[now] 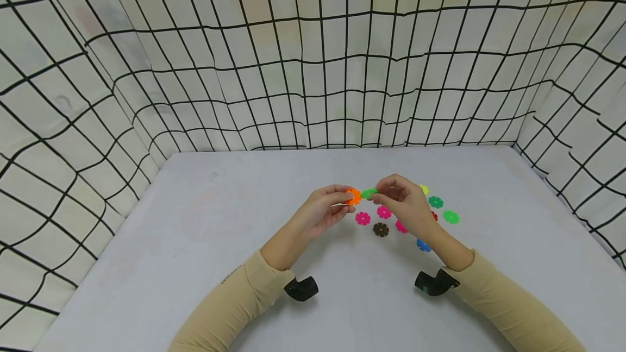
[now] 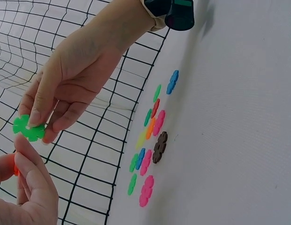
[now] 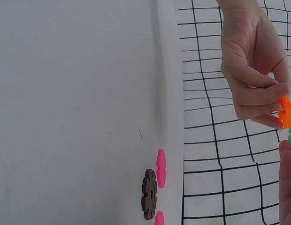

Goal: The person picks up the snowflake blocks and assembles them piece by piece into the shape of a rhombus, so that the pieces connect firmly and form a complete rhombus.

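The left hand pinches an orange disc, and the right hand pinches – just beside it – a green disc.

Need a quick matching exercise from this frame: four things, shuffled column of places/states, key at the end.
Column 1
1. Left hand
2. Right hand
3. Brown disc
4. Black net

Column 2
A. Lies flat on the white table, with neither hand touching it
B. Pinches a light green disc
C. Rises beyond the table's far edge
D. Holds an orange disc

Pairs: 1-D, 2-B, 3-A, 4-C
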Motion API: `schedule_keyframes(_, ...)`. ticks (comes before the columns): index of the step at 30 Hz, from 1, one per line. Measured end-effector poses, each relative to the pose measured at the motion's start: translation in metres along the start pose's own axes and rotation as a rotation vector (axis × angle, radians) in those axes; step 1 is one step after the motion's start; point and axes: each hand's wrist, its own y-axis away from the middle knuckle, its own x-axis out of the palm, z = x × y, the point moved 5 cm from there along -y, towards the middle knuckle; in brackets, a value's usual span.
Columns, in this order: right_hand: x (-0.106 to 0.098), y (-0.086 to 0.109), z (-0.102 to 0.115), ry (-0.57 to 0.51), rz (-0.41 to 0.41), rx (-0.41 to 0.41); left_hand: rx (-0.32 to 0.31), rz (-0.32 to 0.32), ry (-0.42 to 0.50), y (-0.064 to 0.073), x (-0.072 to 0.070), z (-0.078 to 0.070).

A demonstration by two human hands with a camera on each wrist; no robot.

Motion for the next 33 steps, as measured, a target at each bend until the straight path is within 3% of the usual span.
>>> schedule_keyframes(22, 0.0015, 0.0019, 0.0018, 0.065, -0.009, -0.043, -0.017, -0.001, 0.005, 0.0006, 0.0011, 0.001)
schedule_keyframes(33, 0.0021, 0.0018, 0.0003, 0.068, -0.003, -0.037, -0.017, 0.013, -0.071, -0.0006, 0.0001, 0.0006)
